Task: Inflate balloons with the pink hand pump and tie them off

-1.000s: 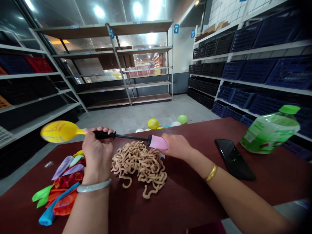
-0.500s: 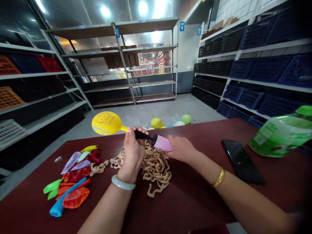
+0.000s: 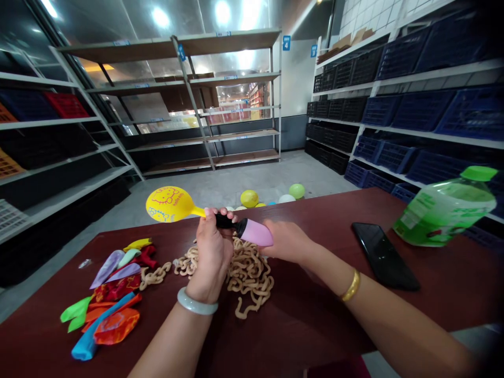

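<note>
A yellow balloon (image 3: 169,203) with printed drawings, partly inflated, sits on the nozzle end of a hand balloon pump (image 3: 255,232) with a black front and a pink body. My left hand (image 3: 213,239) is closed around the black front and pinches the balloon's neck there. My right hand (image 3: 286,241) grips the far end of the pink body; its fingers are mostly hidden. Beneath both hands lies a heap of tan, twisted cord-like pieces (image 3: 252,275). To the left, several flat balloons (image 3: 118,325) in many colours are spread on the dark red table (image 3: 315,320).
A black phone (image 3: 386,257) and a green bottle (image 3: 444,210) stand at the table's right. Inflated balloons (image 3: 249,198) lie on the floor past the far edge. Shelves (image 3: 236,136) line the back; crates (image 3: 421,110) fill the right-hand racks.
The pink body has slid closer to the black front, so the pump is shorter. My right hand moved slightly left with it. The whole view has shifted a little.
</note>
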Motion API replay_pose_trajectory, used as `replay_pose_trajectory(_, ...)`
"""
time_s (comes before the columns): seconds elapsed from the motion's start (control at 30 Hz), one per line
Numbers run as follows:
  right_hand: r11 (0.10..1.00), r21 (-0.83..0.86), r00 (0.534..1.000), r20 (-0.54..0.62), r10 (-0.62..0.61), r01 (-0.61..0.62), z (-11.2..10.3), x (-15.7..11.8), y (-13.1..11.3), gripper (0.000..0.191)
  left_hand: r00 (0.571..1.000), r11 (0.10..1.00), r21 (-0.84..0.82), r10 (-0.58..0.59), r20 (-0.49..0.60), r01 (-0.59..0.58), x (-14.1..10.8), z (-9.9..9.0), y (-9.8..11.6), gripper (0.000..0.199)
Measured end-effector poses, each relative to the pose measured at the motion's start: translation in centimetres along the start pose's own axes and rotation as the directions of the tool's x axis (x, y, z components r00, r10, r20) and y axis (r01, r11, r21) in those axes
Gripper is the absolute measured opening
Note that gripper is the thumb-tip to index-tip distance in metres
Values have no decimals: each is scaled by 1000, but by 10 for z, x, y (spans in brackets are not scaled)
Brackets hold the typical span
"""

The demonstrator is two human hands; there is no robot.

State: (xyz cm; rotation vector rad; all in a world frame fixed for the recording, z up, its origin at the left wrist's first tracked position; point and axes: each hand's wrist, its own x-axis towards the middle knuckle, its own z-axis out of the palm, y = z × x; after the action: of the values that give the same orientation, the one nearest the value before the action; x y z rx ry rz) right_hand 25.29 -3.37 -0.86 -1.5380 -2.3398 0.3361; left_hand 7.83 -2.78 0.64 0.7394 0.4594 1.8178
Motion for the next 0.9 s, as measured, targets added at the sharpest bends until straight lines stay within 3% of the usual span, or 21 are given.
replay_pose_trajectory(0.17, 1000, 3, 1000, 13, -11, 11, 4, 3, 0, 50, 994, 996, 12, 85, -73, -84, 21, -13, 24, 19)
replay_pose_trajectory(0.3, 998, -33, 998, 37, -45, 47, 1, 7, 15, 45, 973, 990, 10, 143, -179, -143, 48, -39, 53, 22)
replay_pose_trajectory(0.43, 995, -69, 996, 52, -75, 78, -6, 9, 29, 40, 967, 984, -5, 172, -189, -176, 59, -51, 64, 24)
replay_pose_trajectory(0.53, 988, -144, 997, 52, -56, 63, -11, 7, 30, 39, 973, 985, -43, 160, -165, -169, 54, -46, 52, 25)
replay_pose_trajectory(0.77, 974, -222, 999, -2, -36, 35, -12, -2, 10, 41, 998, 997, -70, 10, -54, -14, 12, -12, -8, 17)
replay_pose_trajectory(0.9, 981, -192, 999, -30, -34, 27, -6, -4, 1, 42, 999, 998, -57, 0, -52, -3, -3, -2, -16, 17)
